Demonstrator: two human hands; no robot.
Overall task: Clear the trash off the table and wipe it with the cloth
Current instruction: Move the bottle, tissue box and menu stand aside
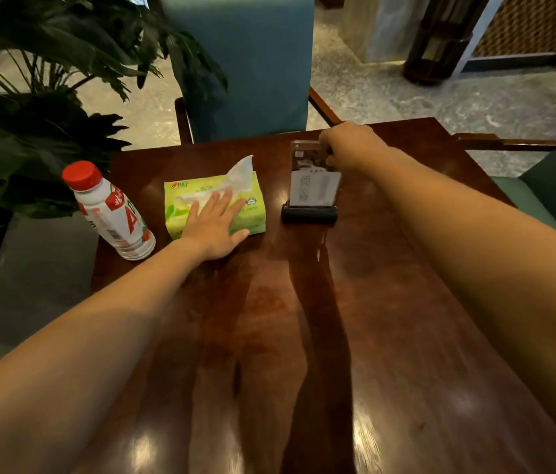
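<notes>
1. the left hand [216,227] is lying flat, fingers straight and spread, pressing on top of the green tissue pack [252,213], which is sitting on the far left part of the table [304,336]; it is not gripping the pack.
2. the right hand [348,148] is curling its fingers round the top edge of the clear sign stand [310,186], which is standing upright in its dark base just right of the pack.
3. the bottle [109,213] with the red cap is standing at the far left corner, untouched. it is looking like the likeliest trash, though i cannot tell whether it is empty.
4. no cloth is showing in view.
5. by my reading, the clearing step is in hand and wiping is not yet begun.
6. the next move is calling for lifting the stand straight up, closing the left fingers round the pack, then taking the bottle away.
</notes>
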